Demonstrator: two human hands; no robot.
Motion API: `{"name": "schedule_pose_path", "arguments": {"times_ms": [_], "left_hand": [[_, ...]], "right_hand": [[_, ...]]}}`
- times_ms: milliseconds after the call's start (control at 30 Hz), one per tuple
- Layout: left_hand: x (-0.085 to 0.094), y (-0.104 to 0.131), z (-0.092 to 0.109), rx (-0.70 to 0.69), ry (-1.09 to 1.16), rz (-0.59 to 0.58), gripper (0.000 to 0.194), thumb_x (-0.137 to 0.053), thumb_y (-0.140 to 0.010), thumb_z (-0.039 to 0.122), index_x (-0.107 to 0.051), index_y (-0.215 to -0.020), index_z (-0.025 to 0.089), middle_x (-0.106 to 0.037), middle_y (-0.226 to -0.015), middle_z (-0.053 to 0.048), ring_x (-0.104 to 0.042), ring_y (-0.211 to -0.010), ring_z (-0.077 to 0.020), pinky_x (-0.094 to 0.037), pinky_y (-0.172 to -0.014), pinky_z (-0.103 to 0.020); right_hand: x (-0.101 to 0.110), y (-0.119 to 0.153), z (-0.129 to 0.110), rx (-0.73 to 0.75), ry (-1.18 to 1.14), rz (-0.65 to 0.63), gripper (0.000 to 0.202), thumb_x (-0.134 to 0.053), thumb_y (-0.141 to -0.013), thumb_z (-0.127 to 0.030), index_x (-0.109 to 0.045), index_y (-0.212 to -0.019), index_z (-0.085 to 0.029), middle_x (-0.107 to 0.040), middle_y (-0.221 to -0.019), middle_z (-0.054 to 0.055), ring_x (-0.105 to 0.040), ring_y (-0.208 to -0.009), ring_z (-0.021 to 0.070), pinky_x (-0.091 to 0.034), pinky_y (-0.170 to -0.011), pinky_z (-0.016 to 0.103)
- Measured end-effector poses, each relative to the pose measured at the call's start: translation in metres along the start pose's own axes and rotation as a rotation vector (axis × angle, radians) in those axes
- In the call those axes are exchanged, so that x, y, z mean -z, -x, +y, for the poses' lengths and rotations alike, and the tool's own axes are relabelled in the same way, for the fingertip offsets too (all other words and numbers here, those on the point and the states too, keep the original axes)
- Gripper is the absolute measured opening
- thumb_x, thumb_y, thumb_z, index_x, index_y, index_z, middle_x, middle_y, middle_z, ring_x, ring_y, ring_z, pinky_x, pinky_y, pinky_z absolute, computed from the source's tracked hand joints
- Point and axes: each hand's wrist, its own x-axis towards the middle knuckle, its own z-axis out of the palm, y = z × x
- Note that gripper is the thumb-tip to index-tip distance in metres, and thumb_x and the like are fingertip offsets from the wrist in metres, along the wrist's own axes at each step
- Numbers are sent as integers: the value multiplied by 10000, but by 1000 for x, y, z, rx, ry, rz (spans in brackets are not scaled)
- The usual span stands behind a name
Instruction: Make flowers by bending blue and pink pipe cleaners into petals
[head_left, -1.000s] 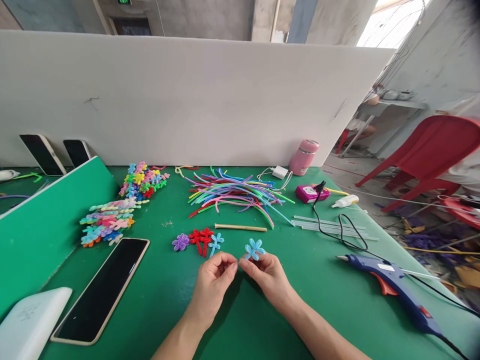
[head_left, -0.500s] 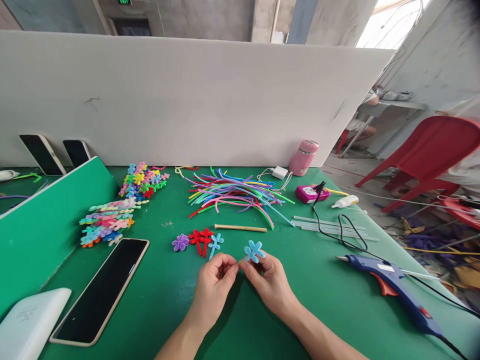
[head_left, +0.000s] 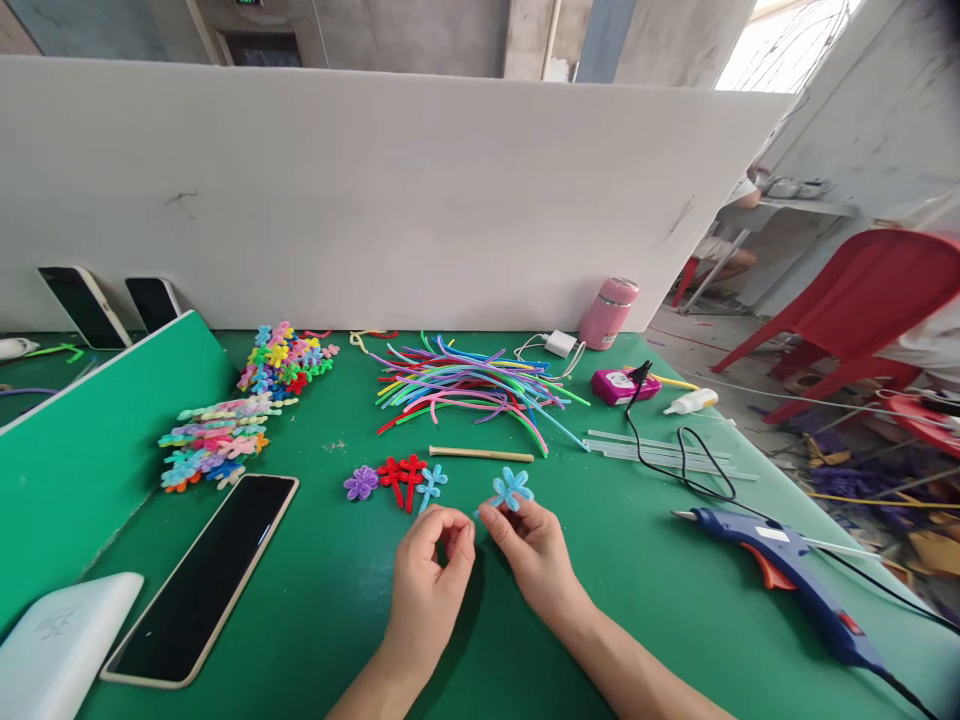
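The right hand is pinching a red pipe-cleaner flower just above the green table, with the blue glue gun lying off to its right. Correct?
Not quite: the pipe-cleaner flower pinched by the right hand is light blue, not red. The red pipe-cleaner pieces lie untouched on the green table, left of the hands. The head view shows this. The blue glue gun does lie off to the right.

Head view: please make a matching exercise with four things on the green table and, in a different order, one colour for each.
Things:
1. glue gun
2. bottle
3. flower in the right hand
4. phone lying flat

Colours:
a. pink
b. black screen
c. dark blue with a red trigger
d. light blue

Pairs: 1-c, 2-a, 3-d, 4-b
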Motion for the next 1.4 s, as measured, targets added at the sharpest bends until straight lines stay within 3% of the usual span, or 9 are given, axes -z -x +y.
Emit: {"name": "schedule_pose_path", "arguments": {"times_ms": [167, 267, 400, 567, 767, 967, 1200, 1400], "left_hand": [[3, -3, -1, 355, 445, -206, 207, -547, -736, 329, -592, -648, 147, -477, -537, 16, -401, -507, -99, -319, -478, -218], [3, -4, 1, 435, 617, -317, 211, -543, -748, 298, -582, -628, 130, -466, -519, 15, -395, -494, -88, -301, -463, -211], [4, -4, 0, 495, 729, -370, 199, -530, -755, 226, -545, -581, 131, -456, -507, 16, -382, -474, -74, -289, -459, -203], [3, -5, -3, 536, 813, -387, 183, -479, -759, 147, -521, -581, 130, -451, -527, 13, -394, -489, -78, -290, -472, -208], [3, -4, -3, 537, 883, -431, 222, -413, -775, 115, -497, -570, 134, -429, -509, 17, -397, -466, -85, -279, -482, -226], [0, -3, -6, 555, 995, -445, 199, -414, -772, 106, -491, -593, 144, -422, -511, 29, -387, -438, -75, -287, -510, -233], [-3, 0, -7, 439, 870, -383, 166, -470, -773, 141, -488, -608, 144, -410, -539, 34, -372, -511, -78, -299, -539, -224], [-2, 3, -10, 204, 325, -278, 195, -474, -789, 277, -476, -629, 166, -377, -542, 45, -333, -530, -92, -287, -509, -217]], "right_hand": [[5, -3, 0, -28, -116, -121, 212, -595, -718, -384, -588, -649, -183, -521, -599, 5, -445, -567, 127, -377, -585, 269], [4, -2, -2, -57, -194, -224, 212, -578, -736, -391, -592, -655, -196, -535, -554, 0, -492, -533, 136, -407, -593, 289], [3, 0, -2, -95, -278, -334, 187, -548, -766, -378, -601, -712, -207, -526, -511, -12, -501, -477, 130, -420, -542, 286], [6, 0, 4, -27, -207, -293, 161, -562, -765, -335, -613, -730, -186, -556, -581, 5, -526, -560, 135, -442, -598, 278], [10, -1, 6, 118, 33, -216, 157, -554, -770, -316, -629, -735, -183, -581, -683, 31, -532, -644, 150, -442, -626, 272], [8, 0, 2, 256, 185, -158, 165, -521, -790, -263, -614, -680, -182, -571, -652, 22, -521, -614, 135, -427, -599, 252], [1, 2, 3, 114, 39, -109, 183, -550, -761, -311, -575, -643, -175, -549, -592, 14, -494, -538, 129, -413, -539, 254], [-3, 2, -2, -31, -152, -69, 242, -615, -696, -361, -561, -574, -160, -512, -533, -4, -437, -520, 106, -375, -541, 240]]}}
